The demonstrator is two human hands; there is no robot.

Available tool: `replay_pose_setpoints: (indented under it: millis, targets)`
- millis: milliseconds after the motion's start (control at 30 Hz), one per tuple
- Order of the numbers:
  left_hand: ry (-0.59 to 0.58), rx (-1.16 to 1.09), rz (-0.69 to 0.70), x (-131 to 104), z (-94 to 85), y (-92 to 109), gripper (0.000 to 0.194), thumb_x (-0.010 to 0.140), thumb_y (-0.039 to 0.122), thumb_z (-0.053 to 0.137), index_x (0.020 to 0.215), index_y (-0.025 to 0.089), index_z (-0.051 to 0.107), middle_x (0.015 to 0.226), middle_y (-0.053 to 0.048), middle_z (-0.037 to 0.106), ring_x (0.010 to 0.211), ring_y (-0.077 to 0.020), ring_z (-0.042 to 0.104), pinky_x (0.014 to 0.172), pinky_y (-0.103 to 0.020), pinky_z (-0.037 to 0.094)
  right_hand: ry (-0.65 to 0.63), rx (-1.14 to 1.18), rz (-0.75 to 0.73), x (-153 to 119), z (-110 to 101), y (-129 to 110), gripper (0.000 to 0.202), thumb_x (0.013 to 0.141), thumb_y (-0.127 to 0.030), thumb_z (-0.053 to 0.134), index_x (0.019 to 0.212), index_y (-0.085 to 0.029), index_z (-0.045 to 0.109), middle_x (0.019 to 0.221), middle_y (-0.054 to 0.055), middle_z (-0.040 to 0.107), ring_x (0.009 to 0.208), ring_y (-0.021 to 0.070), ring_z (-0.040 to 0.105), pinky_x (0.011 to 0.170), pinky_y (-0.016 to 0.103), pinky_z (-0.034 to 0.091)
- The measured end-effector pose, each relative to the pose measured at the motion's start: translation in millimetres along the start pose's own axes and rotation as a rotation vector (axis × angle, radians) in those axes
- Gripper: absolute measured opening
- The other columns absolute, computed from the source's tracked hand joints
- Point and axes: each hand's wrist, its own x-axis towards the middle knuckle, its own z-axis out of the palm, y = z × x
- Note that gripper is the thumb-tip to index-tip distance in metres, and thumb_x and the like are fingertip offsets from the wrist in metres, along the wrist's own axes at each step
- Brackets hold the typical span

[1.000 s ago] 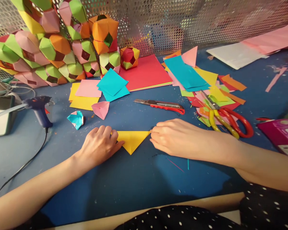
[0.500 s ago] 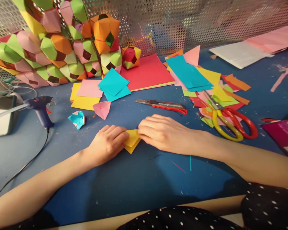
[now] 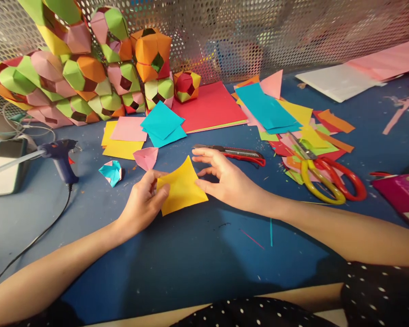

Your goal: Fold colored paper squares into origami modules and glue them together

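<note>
A yellow paper square [image 3: 182, 188], opened out and slightly bent, is held up off the blue table. My left hand [image 3: 145, 197] pinches its left side, thumb on top and fingers behind. At the right edge of the square is my right hand [image 3: 225, 179], its fingers spread and the thumb close to the paper; whether it touches I cannot tell. Just beyond my right hand lies a red box cutter [image 3: 245, 154], partly covered by the fingers. A folded pink paper piece [image 3: 146, 157] and a folded blue paper piece [image 3: 111, 172] rest beyond and left of my left hand.
A glue gun [image 3: 61, 159] with a cable and a phone [image 3: 7, 165] occupy the left. Behind stand joined paper modules [image 3: 85, 72] against a perforated metal screen [image 3: 204, 27]. Scissors [image 3: 322, 177] lie on paper scraps at right. Blue squares [image 3: 163, 122] and red sheets [image 3: 207, 109] lie ahead.
The yellow paper went from a folded triangle low on the table to an opened square lifted up. My right hand's fingers spread apart; my left hand turned, thumb now on top.
</note>
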Motion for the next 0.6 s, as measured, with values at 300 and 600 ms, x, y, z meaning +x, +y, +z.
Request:
replay_pose_setpoints:
  millis: [300, 600]
  targets:
    - [-0.095, -0.430, -0.222, 2.7, 3.6, 1.3, 0.016, 0.081, 0.027, 0.053, 0.089, 0.021, 0.040, 0.066, 0.005, 0.050, 0.056, -0.0093, 0.049, 0.050, -0.021, 0.037, -0.141, 0.189, 0.143, 0.6, 2.4, -2.2, 0.045, 0.079, -0.015, 0.052, 0.122, -0.018, 0.039, 0.097, 0.007, 0.062, 0.080, 0.0149, 0.062, 0.074, 0.034, 0.054]
    - [-0.075, -0.092, -0.130, 6.1, 1.0, 3.7, 0.011, 0.079, 0.025, 0.055, 0.086, 0.017, 0.053, 0.076, 0.001, 0.059, 0.067, -0.0117, 0.056, 0.057, -0.024, 0.043, -0.167, 0.091, 0.073, -2.4, 5.1, -3.9, 0.048, 0.079, -0.015, 0.054, 0.124, -0.020, 0.039, 0.106, 0.007, 0.064, 0.087, 0.0168, 0.065, 0.074, 0.032, 0.055]
